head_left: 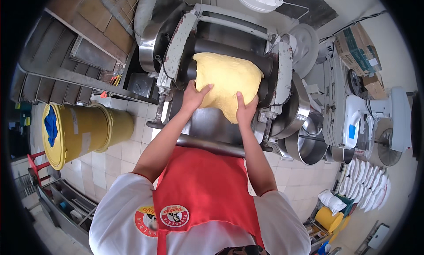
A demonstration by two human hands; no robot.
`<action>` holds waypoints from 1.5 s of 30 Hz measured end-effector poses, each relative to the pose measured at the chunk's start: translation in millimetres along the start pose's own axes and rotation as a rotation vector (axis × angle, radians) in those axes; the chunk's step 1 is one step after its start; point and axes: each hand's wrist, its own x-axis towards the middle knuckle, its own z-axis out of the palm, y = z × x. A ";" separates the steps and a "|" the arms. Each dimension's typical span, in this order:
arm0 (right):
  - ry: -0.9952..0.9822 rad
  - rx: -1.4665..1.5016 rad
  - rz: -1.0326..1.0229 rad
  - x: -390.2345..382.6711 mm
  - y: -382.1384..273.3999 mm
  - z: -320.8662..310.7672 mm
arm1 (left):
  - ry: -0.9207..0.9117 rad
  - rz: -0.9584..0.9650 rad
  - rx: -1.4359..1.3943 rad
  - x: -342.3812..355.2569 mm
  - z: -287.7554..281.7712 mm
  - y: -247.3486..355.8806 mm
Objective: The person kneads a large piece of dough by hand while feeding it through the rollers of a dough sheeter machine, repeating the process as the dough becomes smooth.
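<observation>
Looking down, we see a metal roller machine [207, 122] before us, its dark rollers running crosswise between two worn, pale side housings. Left of the machine, we find a yellow drum [81, 133] on the tiled floor. On the machine's near side, we spot a red apron [205, 184]. Right of the machine, we make out a round steel bowl [311, 147]. Across the machine's rollers, we have a thick yellow dough sheet [227, 80], its near end drooping toward us. At the machine's front, we grasp the dough sheet's near left edge with the left hand [194, 97] and its near right edge with the right hand [247, 108], both thumbs on top.
</observation>
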 end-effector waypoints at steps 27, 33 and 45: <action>-0.034 -0.510 -0.852 217.0 -46.5 65.4 | 0.413 0.342 0.291 31.4 -16.2 26.6; -0.124 -0.817 -0.837 120.3 -51.6 80.7 | 0.079 0.139 0.140 -44.5 -16.1 -49.0; -0.063 0.219 -0.314 214.9 -25.0 78.3 | 0.026 -0.013 0.179 43.4 16.9 -133.6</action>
